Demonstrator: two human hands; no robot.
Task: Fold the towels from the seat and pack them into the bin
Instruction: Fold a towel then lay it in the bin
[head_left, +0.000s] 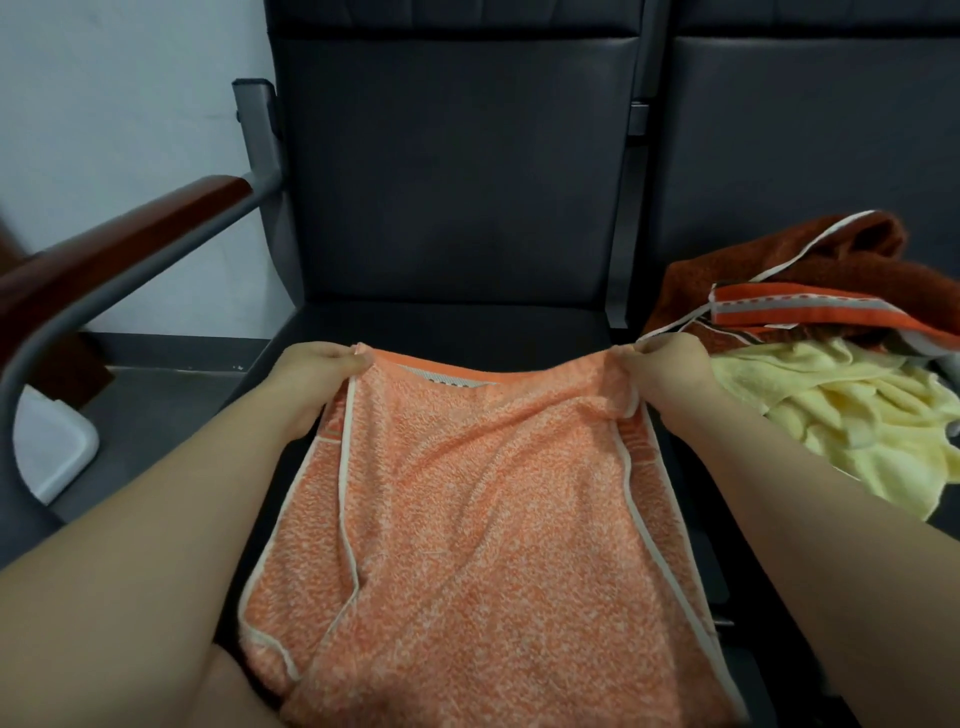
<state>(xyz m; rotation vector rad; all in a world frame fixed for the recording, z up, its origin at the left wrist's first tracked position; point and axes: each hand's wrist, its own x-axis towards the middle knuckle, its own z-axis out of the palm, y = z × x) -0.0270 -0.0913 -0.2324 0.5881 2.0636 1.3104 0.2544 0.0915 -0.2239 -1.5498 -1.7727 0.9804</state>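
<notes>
An orange towel (467, 509) with white piping lies doubled over on the dark seat (447, 322), stretching from the seat's middle toward me. My left hand (317, 374) pinches its far left corner. My right hand (665, 369) pinches its far right corner. Both hands hold the far edge taut just above the seat cushion. On the neighbouring seat to the right lies a heap of towels: a rust-brown one (810, 260), an orange striped one (800, 309) and a pale yellow one (852, 415). No bin shows in the frame.
A wooden armrest (119, 244) on a grey metal frame runs along the left. Below it on the grey floor stands a white plastic object (52, 452). The dark seat backs (457, 156) rise behind the towel. A white wall is at the upper left.
</notes>
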